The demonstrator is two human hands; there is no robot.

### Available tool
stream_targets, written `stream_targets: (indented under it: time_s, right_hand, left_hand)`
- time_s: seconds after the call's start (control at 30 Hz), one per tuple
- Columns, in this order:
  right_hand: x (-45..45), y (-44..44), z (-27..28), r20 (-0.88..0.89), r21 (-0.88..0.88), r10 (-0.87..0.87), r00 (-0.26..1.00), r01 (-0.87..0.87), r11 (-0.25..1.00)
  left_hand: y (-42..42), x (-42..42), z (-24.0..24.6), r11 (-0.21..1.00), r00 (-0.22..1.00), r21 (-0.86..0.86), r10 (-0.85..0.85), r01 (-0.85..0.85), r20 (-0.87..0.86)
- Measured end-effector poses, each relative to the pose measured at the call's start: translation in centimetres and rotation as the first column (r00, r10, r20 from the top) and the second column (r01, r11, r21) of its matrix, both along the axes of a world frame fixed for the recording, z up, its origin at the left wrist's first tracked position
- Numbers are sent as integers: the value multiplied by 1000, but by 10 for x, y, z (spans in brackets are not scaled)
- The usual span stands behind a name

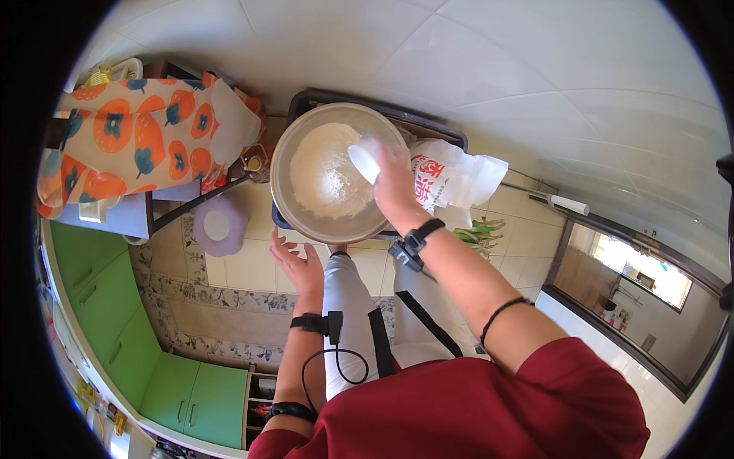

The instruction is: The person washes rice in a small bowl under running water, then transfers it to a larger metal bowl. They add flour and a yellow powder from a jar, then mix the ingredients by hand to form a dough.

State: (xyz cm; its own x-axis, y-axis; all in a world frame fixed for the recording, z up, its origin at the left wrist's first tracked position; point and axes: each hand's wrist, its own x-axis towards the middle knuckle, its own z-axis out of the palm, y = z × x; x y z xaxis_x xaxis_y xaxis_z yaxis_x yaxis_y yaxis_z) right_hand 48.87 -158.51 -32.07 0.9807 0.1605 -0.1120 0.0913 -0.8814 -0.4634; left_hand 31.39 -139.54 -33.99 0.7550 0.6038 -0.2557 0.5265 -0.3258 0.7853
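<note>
A large round metal bowl (281,189) rests on a dark plastic crate (453,133), with a mound of white flour (327,178) inside. Over the right part of the bowl my right hand (395,183) grips a white cup or small bowl (363,160), tilted and slightly blurred; its inside cannot be made out. My left hand (295,261) is below the bowl's lower left rim, palm up with fingers apart, holding nothing. A white printed sack (450,178) lies on the crate just right of the bowl.
At left stands a table covered by a persimmon-print cloth (149,132), a bottle (254,162) near its corner. A purple stool (221,226) stands on the tiled floor. Green leafy stalks (481,234) lie right of my legs. Green cabinets (123,321) line the lower left; a tiled wall rises behind the crate.
</note>
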Motion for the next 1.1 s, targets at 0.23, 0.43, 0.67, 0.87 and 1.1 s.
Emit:
stream_targets:
  time_s: [0.23, 0.43, 0.67, 0.87, 1.1]
  right_hand:
    - [-63, -90, 86, -710, 557, -270, 650, 753, 349]
    - [-118, -178, 110, -837, 234, -402, 372, 906, 352]
    - [-112, -204, 76, -820, 107, -476, 317, 903, 416]
    - [-92, -188, 34, -852, 122, -476, 218, 967, 225]
    - [-121, -193, -4, -602, 332, -366, 709, 640, 693]
  left_hand:
    - [-49, 23, 22, 921, 891, 75, -389, 382, 234]
    - [-145, 57, 37, 759, 759, -135, -586, 637, 283]
    - [-201, 77, 25, 712, 719, -104, -689, 695, 94]
    - [-207, 63, 22, 780, 791, -137, -591, 610, 159]
    - [-215, 65, 24, 838, 848, -168, -481, 519, 223]
